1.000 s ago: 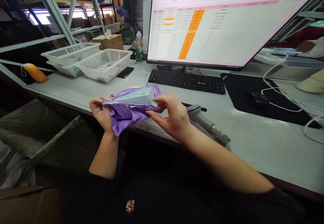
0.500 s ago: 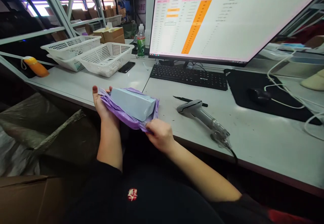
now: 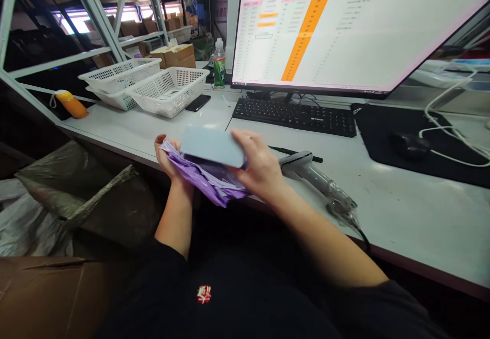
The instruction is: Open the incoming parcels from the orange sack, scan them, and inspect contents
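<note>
My right hand [image 3: 260, 168] grips the right end of a pale blue box [image 3: 212, 146] and holds it just above a crumpled purple plastic mailer bag [image 3: 209, 178]. My left hand [image 3: 166, 156] is closed on the bag's left edge, below the box. Both are in front of the grey desk's near edge [image 3: 126, 147]. A grey handheld barcode scanner [image 3: 312, 173] lies on the desk just right of my right hand.
A large monitor [image 3: 356, 27] with a spreadsheet stands behind a black keyboard [image 3: 294, 116]. A black mouse [image 3: 409, 144] lies on a dark mat. White mesh baskets [image 3: 168, 90], a phone [image 3: 198, 102] and a bottle [image 3: 219, 67] sit at the left. Cardboard boxes and plastic lie lower left.
My right hand let go of the bag's lower edge and took the blue box's right end. The box has come up out of the purple bag. The view shifted slightly left.
</note>
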A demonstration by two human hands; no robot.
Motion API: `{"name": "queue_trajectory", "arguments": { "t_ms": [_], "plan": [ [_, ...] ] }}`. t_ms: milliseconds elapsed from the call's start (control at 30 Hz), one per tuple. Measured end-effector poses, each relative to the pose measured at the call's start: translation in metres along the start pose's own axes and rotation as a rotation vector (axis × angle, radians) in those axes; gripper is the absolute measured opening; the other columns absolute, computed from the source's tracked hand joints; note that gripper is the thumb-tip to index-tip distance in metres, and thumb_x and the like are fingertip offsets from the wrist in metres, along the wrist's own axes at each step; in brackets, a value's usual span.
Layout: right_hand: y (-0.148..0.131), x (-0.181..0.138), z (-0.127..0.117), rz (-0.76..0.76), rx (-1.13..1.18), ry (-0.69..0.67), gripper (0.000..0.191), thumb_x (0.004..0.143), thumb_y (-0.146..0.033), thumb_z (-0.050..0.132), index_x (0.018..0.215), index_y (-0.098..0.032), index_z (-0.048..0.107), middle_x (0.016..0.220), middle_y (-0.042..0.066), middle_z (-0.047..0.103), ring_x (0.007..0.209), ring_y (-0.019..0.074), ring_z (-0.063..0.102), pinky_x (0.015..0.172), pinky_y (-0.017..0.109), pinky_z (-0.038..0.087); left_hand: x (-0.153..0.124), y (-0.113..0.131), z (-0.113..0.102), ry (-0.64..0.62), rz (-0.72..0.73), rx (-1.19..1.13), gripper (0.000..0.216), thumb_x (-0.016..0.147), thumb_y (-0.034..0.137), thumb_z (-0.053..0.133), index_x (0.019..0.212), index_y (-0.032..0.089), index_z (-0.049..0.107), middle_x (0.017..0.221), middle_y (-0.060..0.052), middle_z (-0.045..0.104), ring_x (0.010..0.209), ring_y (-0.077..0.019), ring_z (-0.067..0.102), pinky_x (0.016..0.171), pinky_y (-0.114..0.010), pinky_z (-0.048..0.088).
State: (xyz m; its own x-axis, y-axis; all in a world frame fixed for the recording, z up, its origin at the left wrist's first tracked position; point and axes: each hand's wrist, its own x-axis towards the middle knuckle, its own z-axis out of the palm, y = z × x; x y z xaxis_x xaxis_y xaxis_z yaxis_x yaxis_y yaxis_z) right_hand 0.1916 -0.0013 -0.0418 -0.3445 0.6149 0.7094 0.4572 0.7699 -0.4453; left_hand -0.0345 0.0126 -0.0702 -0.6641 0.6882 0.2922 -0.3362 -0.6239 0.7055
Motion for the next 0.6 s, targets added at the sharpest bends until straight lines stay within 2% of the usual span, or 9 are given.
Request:
{"name": "queue_trajectory", "arguments": {
  "t_ms": [100,167,267,367,433,500,533,567,600],
  "plan": [
    [0.025,0.018,-0.018,0.267,0.436,0.243,0.072,0.077,-0.043,0.085,0.143,-0.03,0.058,0.136,0.009,0.064,0.122,0.0309,0.064,0.094,0.049,0.062,-0.006,-0.002,-0.011,0.045,0.258,0.111,0.025,0.073,0.04,0.059,0.092,0.025,0.057,0.06,0.006,0.039,0.055,-0.0143,0.043,0.063,-0.027,0.04],
    [0.038,0.025,-0.036,0.438,0.734,0.396,0.063,0.075,-0.05,0.086,0.131,-0.031,0.063,0.125,0.005,0.069,0.116,0.0281,0.068,0.088,0.047,0.065,-0.006,-0.005,-0.024,-0.042,0.38,0.441,0.025,0.072,0.04,0.058,0.09,0.023,0.063,0.07,0.001,0.055,0.066,-0.0178,0.054,0.071,-0.031,0.045],
    [0.042,0.028,-0.058,0.614,1.066,0.519,0.046,0.077,-0.049,0.085,0.114,-0.03,0.067,0.111,0.002,0.074,0.113,0.0262,0.071,0.086,0.045,0.067,-0.007,-0.011,-0.039,-0.402,0.361,1.126,0.031,0.083,0.043,0.059,0.104,0.024,0.071,0.098,-0.006,0.071,0.095,-0.026,0.066,0.094,-0.042,0.048],
    [0.036,0.025,-0.061,0.745,1.344,0.542,0.037,0.083,-0.041,0.081,0.116,-0.03,0.065,0.108,0.001,0.076,0.112,0.0241,0.072,0.087,0.045,0.067,-0.015,-0.016,-0.04,-0.699,0.242,1.503,0.039,0.087,0.052,0.069,0.118,0.028,0.073,0.121,-0.01,0.07,0.12,-0.0338,0.062,0.111,-0.053,0.041],
    [0.03,0.024,-0.057,0.855,1.507,0.526,0.037,0.089,-0.038,0.076,0.122,-0.028,0.062,0.109,0.003,0.077,0.108,0.0234,0.073,0.086,0.045,0.068,-0.019,-0.016,-0.037,-0.792,0.218,1.585,0.047,0.081,0.056,0.078,0.119,0.03,0.073,0.143,-0.013,0.06,0.139,-0.0384,0.048,0.119,-0.059,0.034],
    [0.026,0.024,-0.053,0.951,1.617,0.513,0.041,0.092,-0.04,0.072,0.128,-0.025,0.06,0.111,0.006,0.077,0.105,0.0235,0.074,0.086,0.044,0.068,-0.018,-0.016,-0.035,-0.845,0.184,1.532,0.049,0.073,0.054,0.086,0.113,0.029,0.074,0.159,-0.012,0.047,0.152,-0.0403,0.033,0.124,-0.062,0.025],
    [0.025,0.025,-0.051,0.988,1.647,0.514,0.043,0.093,-0.041,0.071,0.13,-0.024,0.059,0.111,0.008,0.077,0.103,0.0235,0.075,0.086,0.043,0.069,-0.017,-0.016,-0.035,-0.854,0.142,1.444,0.044,0.069,0.049,0.088,0.105,0.028,0.074,0.159,-0.011,0.048,0.153,-0.0401,0.032,0.126,-0.061,0.024],
    [0.024,0.025,-0.049,1.015,1.66,0.523,0.044,0.094,-0.041,0.07,0.131,-0.023,0.059,0.112,0.008,0.076,0.103,0.0235,0.075,0.086,0.043,0.069,-0.015,-0.017,-0.035,-0.839,0.088,1.333,0.036,0.067,0.042,0.089,0.095,0.026,0.073,0.151,-0.011,0.056,0.149,-0.0395,0.039,0.125,-0.059,0.025],
    [0.022,0.025,-0.048,1.031,1.657,0.536,0.042,0.095,-0.041,0.069,0.131,-0.022,0.059,0.113,0.008,0.076,0.103,0.0234,0.075,0.087,0.043,0.069,-0.014,-0.017,-0.035,-0.799,0.036,1.221,0.026,0.067,0.034,0.087,0.084,0.025,0.07,0.135,-0.01,0.066,0.139,-0.0376,0.049,0.123,-0.056,0.031]
  ]
}}
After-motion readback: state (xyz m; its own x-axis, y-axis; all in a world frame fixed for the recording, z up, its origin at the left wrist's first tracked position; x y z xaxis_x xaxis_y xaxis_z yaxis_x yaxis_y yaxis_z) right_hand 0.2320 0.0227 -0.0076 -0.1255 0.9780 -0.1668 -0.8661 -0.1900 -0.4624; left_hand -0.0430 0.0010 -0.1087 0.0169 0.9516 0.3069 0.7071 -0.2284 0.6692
